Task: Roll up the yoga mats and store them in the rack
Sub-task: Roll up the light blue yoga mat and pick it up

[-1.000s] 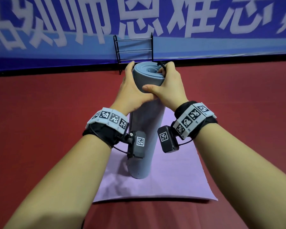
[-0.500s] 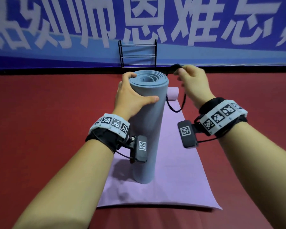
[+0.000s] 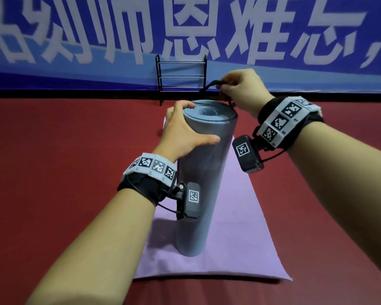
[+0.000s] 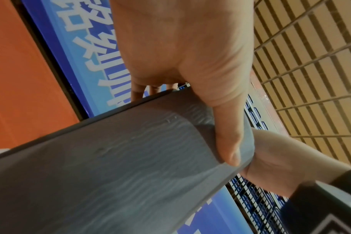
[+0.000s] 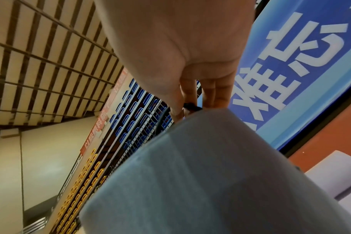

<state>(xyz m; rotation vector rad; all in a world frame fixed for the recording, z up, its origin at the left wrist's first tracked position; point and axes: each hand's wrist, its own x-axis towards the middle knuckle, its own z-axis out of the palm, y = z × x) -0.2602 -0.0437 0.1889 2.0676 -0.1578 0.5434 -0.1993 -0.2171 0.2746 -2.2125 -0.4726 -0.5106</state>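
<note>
The rolled grey yoga mat (image 3: 204, 183) stands upright on the flat purple yoga mat (image 3: 235, 238), directly in line with the black rack (image 3: 180, 79) against the blue banner (image 3: 75, 40). Bare red floor (image 3: 64, 161) lies open on both sides and before the rack.

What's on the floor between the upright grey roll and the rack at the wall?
In the head view, the purple mat runs from under the rolled grey mat toward the rack; beyond its far end, only bare red floor shows.
</note>
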